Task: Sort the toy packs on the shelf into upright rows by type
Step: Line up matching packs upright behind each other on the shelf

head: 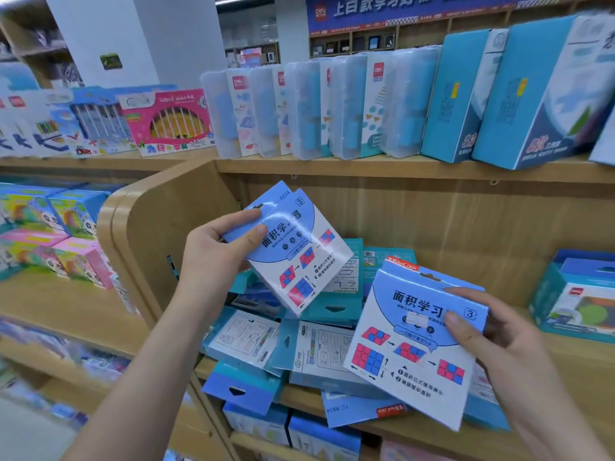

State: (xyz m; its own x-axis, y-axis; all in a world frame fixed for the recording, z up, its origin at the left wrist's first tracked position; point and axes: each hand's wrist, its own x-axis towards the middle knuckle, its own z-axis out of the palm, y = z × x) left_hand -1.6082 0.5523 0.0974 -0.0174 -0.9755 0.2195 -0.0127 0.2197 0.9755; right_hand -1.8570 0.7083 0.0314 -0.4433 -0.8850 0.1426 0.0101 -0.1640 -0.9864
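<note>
Fingers [248, 215] of left hand [213, 261] are curled round fanned pair of packs [299, 254] | matching pack [412, 354] is pinched by right hand [499, 347] | jumbled pile [299, 344] lies below fingers on shelf [572, 357] | risk: pair could be dropped if slid apart.

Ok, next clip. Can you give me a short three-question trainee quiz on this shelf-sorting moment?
1. True or false: the left hand is empty.
2. The pack in the right hand shows: A) pink and blue squares, B) a red car, C) a panda.
3. Do the loose packs on the shelf below the hands stand upright or lie in a heap?
Key: 1 false, it grips a tilted pack; 2 A; 3 in a heap.
</note>
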